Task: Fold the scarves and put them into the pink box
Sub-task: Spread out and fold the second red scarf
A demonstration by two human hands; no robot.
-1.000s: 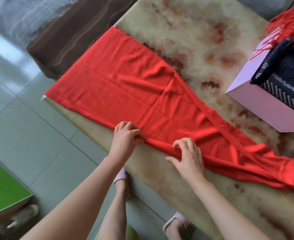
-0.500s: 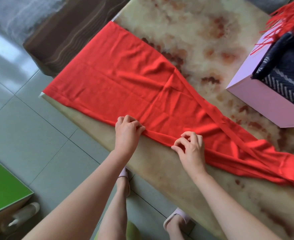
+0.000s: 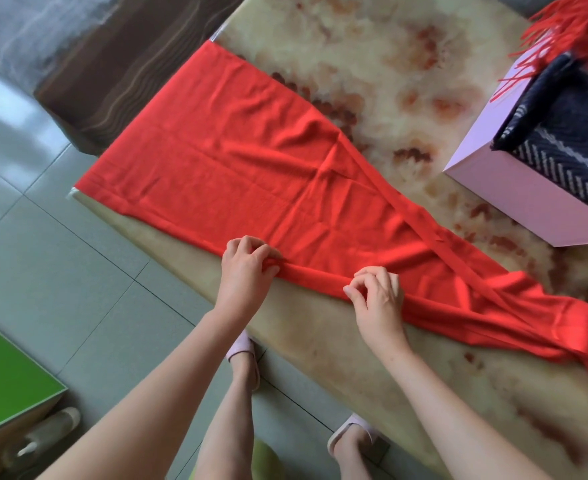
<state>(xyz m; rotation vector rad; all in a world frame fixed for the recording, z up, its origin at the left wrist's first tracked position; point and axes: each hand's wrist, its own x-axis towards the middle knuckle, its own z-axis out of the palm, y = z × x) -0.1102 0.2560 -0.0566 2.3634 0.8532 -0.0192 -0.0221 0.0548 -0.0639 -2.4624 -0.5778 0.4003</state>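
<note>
The red scarf [image 3: 251, 174] lies long across the table [image 3: 320, 344], from far left to near right. My left hand [image 3: 247, 268] and right hand [image 3: 377, 296] both pinch its near edge with curled fingers, side by side. I think the fold must go away from me, toward the pink box [image 3: 528, 209].

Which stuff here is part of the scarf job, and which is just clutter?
Job: red scarf, near edge pinched by left hand and right hand; pink box; dark striped scarf in it; fringed red scarf draped over it.
Lying about: table; green-topped stand; slippers.
</note>
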